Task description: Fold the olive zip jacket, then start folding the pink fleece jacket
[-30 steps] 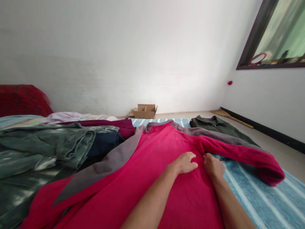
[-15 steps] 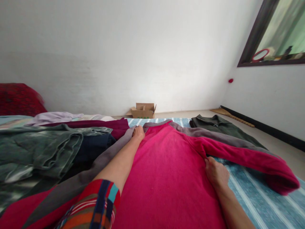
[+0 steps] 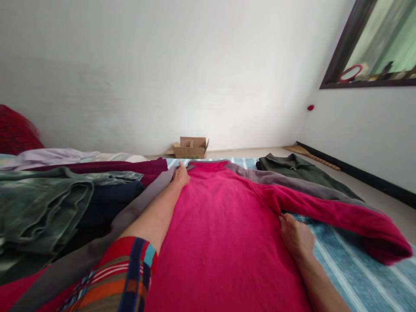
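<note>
A pink fleece sweater with grey shoulder panels (image 3: 224,221) lies spread flat on a blue striped mat (image 3: 351,268). My left hand (image 3: 180,175) reaches far forward and rests on the sweater's left shoulder near the collar, fingers closed on the fabric edge. My right hand (image 3: 294,236) presses on the sweater's side just under the right sleeve, at the armpit seam. The right sleeve (image 3: 351,216) stretches out to the right across the mat. My left arm wears a striped multicolour sleeve (image 3: 120,277).
A heap of clothes lies at the left: a green washed garment (image 3: 48,203), a navy one (image 3: 107,203) and a maroon one (image 3: 130,167). A dark green jacket (image 3: 292,167) lies folded beyond the sweater. A cardboard box (image 3: 190,148) stands by the white wall.
My left hand has gone from the sweater's chest beside my right hand up to the left shoulder by the collar. My right hand has stayed at the armpit.
</note>
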The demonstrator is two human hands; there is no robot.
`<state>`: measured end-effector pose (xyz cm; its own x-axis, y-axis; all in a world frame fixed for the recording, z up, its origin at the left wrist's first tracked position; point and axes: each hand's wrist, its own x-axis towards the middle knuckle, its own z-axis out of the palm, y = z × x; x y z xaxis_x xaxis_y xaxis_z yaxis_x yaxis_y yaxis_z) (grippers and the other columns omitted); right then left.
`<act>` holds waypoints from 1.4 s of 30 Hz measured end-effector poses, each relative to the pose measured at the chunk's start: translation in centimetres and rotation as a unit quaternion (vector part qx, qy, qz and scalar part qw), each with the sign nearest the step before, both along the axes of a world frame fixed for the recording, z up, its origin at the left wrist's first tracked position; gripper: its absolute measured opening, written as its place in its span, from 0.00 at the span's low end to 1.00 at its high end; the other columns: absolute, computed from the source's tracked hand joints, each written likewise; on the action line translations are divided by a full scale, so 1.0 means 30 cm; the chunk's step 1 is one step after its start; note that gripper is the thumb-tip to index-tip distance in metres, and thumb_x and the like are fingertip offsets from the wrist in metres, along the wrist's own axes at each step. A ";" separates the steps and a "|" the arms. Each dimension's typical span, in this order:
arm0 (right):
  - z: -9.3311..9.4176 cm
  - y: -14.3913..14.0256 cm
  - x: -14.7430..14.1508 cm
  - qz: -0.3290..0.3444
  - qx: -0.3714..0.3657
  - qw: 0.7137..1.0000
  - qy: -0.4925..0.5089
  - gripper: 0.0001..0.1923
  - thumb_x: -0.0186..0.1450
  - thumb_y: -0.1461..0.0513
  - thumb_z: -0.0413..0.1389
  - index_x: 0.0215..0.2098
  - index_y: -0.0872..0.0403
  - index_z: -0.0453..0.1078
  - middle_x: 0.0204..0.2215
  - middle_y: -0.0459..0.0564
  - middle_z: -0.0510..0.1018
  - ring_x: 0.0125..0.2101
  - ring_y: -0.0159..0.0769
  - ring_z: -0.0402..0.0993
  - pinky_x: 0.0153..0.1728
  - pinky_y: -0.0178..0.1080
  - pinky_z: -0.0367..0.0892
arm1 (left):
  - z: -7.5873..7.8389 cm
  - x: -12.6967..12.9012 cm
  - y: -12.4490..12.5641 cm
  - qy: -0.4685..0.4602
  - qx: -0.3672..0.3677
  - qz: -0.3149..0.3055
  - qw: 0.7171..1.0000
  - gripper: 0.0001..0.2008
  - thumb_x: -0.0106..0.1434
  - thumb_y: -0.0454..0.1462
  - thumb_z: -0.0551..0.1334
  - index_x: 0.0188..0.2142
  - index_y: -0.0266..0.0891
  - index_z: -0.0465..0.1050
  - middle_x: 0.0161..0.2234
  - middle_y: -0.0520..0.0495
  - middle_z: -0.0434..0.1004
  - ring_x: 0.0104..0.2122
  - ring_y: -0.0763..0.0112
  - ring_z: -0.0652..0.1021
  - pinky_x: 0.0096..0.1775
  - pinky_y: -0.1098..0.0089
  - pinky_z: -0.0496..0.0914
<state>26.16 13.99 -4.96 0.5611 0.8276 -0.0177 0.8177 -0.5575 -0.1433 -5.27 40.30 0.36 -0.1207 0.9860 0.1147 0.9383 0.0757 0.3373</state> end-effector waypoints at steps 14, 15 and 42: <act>-0.001 0.001 0.001 0.000 0.003 1.000 -0.008 0.20 0.69 0.54 0.37 0.44 0.50 0.68 0.33 0.56 0.78 0.36 0.46 0.76 0.33 0.41 0.65 | -0.118 0.104 -0.059 0.122 0.080 -0.138 0.980 0.16 0.64 0.42 0.56 0.49 0.36 0.66 0.50 0.43 0.68 0.47 0.61 0.71 0.48 0.53 0.65; -0.001 0.002 0.001 0.000 0.005 1.000 -0.010 0.20 0.69 0.54 0.37 0.44 0.50 0.68 0.33 0.56 0.78 0.36 0.46 0.76 0.33 0.41 0.65 | -0.120 0.097 -0.051 0.123 0.080 -0.138 0.980 0.16 0.65 0.41 0.55 0.49 0.36 0.65 0.50 0.42 0.67 0.48 0.61 0.70 0.49 0.54 0.64; 0.018 0.004 -0.008 0.003 0.012 1.000 0.003 0.20 0.69 0.55 0.38 0.44 0.52 0.69 0.34 0.56 0.78 0.36 0.43 0.76 0.35 0.41 0.65 | -0.113 0.206 -0.087 0.112 -0.068 -0.124 0.984 0.35 0.63 0.54 0.42 0.63 0.37 0.46 0.66 0.37 0.36 0.64 0.53 0.44 0.57 0.46 0.46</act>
<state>25.93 14.13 -4.43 0.5556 0.8315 -0.0011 0.8206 -0.5485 -0.1605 0.90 37.70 -3.03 0.1390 0.9900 -0.0231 0.9833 -0.1352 0.1220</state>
